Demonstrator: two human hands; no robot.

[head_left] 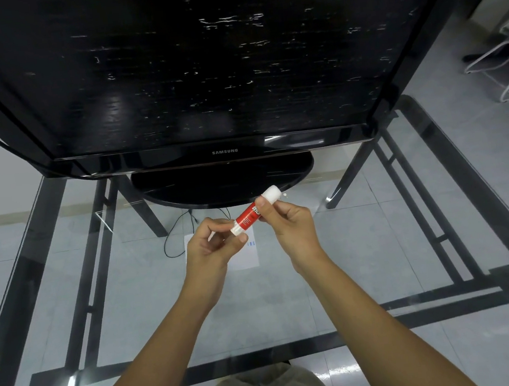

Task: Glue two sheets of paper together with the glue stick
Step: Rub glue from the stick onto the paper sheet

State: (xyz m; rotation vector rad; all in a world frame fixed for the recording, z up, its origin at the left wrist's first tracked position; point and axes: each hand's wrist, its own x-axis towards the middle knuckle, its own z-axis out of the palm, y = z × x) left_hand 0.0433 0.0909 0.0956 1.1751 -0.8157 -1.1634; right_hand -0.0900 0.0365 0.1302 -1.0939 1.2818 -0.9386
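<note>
A red and white glue stick [249,217] is held in the air above the glass table, tilted with its white cap end up and to the right. My left hand [213,245] pinches its lower white end. My right hand [288,224] grips its upper part just below the cap. Under my hands a white sheet of paper [250,255] lies flat on the glass, partly hidden by my left hand. Whether it is one sheet or two stacked I cannot tell.
A large black Samsung television [217,70] on an oval stand [223,182] fills the far side of the glass table [379,242]. A black cable [175,233] lies below it. White metal chair legs [502,69] stand at the far right.
</note>
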